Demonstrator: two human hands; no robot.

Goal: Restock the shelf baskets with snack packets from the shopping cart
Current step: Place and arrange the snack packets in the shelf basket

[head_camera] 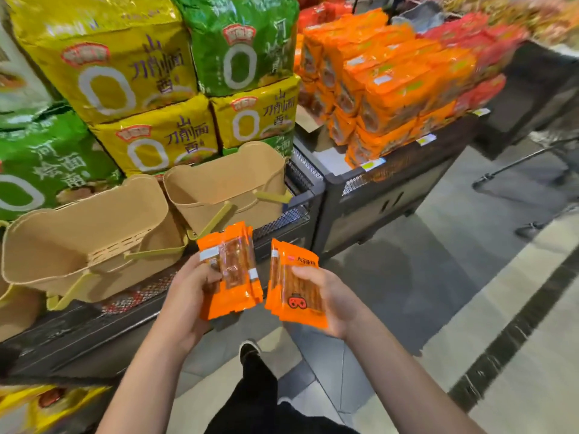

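Note:
My left hand [191, 283] grips a small stack of orange snack packets [235, 286], back side facing me. My right hand [326, 296] grips another stack of orange snack packets [297, 305], printed front towards me. Both stacks hover in front of the shelf edge. Just above them stand two tan shelf baskets with nothing inside: the left basket [78, 233] is tilted forward, and the right basket [228, 183] sits beside it. Further right, stacked orange packets [391, 89] of the same kind fill a shelf.
Large yellow [125, 67] and green [244, 42] noodle multipacks are piled behind the baskets. The black mesh shelf [300, 195] runs along its front edge. Red packets [488, 51] lie past the orange ones. Tiled floor and my shoe [249, 350] are below. A metal frame [526, 164] stands at right.

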